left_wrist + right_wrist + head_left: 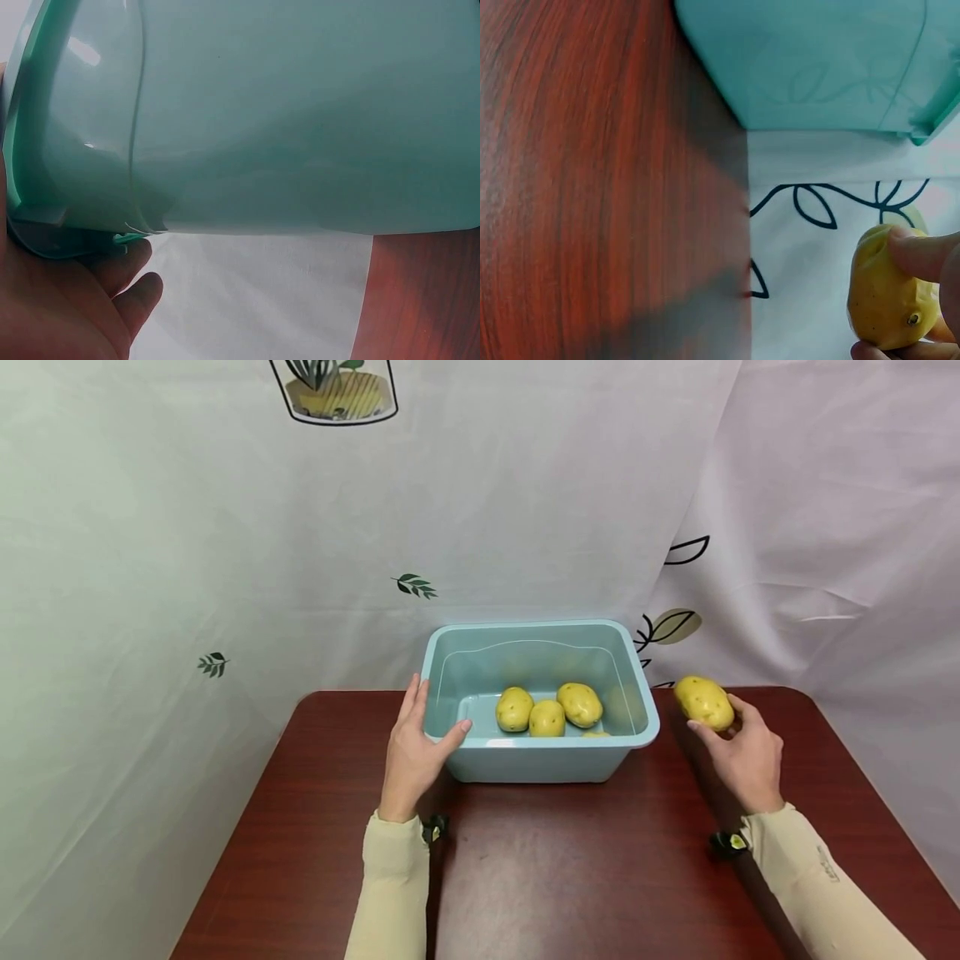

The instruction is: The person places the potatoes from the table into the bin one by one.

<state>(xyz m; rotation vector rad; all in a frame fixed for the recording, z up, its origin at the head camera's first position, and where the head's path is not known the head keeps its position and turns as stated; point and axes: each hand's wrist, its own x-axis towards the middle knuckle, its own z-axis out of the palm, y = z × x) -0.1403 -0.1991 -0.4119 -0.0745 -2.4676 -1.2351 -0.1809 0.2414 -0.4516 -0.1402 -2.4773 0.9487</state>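
A light blue plastic bin (542,762) stands at the back of the table with several yellow potatoes (547,718) on its floor. The front wall mostly hides one of them. At the bin's front left corner rests my left hand (414,760), its fingers extended along the outside and its thumb over the front rim. The left wrist view shows its fingertips (140,300) beyond the rim's corner. To the right of the bin, my right hand (744,756) pinches another potato (703,702) between thumb and fingers, above the table's back edge. In the right wrist view, that potato (889,292) shows small dark eyes.
The reddish-brown wooden table (585,868) has rounded back corners. Close behind it hangs a pale cloth (540,510) printed with leaves, which also runs along the sides. The bin's raised rim (637,685) lies between the held potato and those inside.
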